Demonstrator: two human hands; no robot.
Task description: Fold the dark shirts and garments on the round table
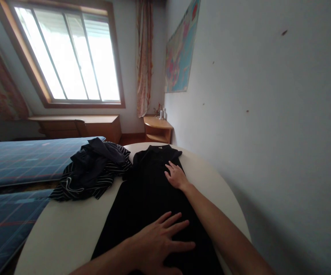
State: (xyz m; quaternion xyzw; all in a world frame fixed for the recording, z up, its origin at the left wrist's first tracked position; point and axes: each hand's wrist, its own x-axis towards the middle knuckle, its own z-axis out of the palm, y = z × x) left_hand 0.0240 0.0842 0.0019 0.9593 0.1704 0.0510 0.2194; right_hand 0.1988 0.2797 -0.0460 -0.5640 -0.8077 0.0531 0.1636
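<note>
A long black collared dress (145,194) lies spread out on a round white table (62,233), its collar at the far side and its wider part toward me. My left hand (161,240) is over the near part of the dress with the fingers spread apart. Farther up, my right hand (177,175) rests at the right edge of the dress below the collar, fingers stretched out. Neither hand grips anything. The lower end of the dress runs out of view beneath my left arm.
A heap of dark and striped clothes (92,170) lies at the table's left edge. Blue plaid mattresses (25,160) are beyond it on the left. A white wall (268,152) stands close on the right. A small corner shelf (158,124) is behind the table.
</note>
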